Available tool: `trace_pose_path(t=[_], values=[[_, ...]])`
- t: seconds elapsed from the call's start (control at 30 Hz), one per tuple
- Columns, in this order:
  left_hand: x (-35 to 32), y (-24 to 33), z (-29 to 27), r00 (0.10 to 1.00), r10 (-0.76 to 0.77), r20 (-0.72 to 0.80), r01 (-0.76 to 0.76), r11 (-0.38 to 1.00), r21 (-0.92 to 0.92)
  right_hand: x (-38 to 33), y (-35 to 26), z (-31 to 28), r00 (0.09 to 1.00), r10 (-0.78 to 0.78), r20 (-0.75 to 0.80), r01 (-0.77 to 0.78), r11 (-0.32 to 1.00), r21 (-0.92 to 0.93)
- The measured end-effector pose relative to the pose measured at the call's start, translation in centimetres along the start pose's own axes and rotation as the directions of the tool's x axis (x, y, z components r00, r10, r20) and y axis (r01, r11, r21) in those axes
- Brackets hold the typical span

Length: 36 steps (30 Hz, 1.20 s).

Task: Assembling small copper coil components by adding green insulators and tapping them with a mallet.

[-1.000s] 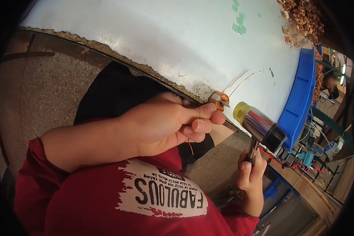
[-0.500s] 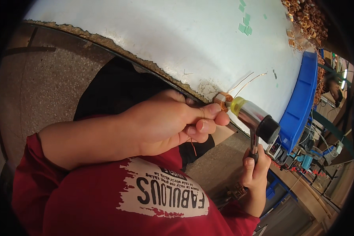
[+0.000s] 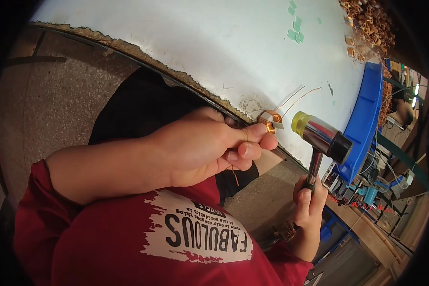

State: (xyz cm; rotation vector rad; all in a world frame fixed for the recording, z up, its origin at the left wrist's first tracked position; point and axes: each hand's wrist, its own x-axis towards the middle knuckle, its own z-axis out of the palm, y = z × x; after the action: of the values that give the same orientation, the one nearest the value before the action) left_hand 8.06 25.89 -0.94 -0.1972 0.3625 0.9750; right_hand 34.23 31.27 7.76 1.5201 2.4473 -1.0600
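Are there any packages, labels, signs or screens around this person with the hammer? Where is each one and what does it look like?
No packages, signs or screens can be made out.
Printed patch: on the front of the person's red shirt, bottom centre; a ragged-edged white block with dark lettering.
Small green squares: lying on the white tabletop, upper right; flat pale-green slips, possibly labels, too small to tell.

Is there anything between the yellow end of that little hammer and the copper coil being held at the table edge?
No. In the head view, only a short bare stretch of white table separates the hammer from the copper coil pinched by the left hand.
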Motion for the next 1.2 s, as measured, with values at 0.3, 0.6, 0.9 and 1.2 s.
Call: trace_pose_path(t=[0.3, 0.6, 0.9, 1.2], values=[[-0.1, -0.1, 0.1, 1.000, 0.028, 0.011, -0.028, 0.999, -0.032, 0.1, 0.1, 0.2, 1.000, 0.008, 0.026, -0.007, 0.998, -0.063], [-0.1, -0.1, 0.1, 1.000, 0.021, -0.001, -0.021, 1.000, -0.016, -0.4, 0.6, 0.2, 0.999, -0.025, -0.025, 0.024, 0.999, -0.048], [-0.2, -0.4, -0.5, 0.999, 0.015, 0.037, -0.015, 1.000, -0.008, -0.9, 1.1, 0.9, 0.971, -0.191, -0.141, 0.194, 0.981, 0.010], [-0.2, -0.2, -0.3, 0.999, 0.021, 0.033, -0.023, 0.998, 0.050, -1.7, 1.5, 2.8, 0.884, -0.328, -0.332, 0.465, 0.559, 0.686]])
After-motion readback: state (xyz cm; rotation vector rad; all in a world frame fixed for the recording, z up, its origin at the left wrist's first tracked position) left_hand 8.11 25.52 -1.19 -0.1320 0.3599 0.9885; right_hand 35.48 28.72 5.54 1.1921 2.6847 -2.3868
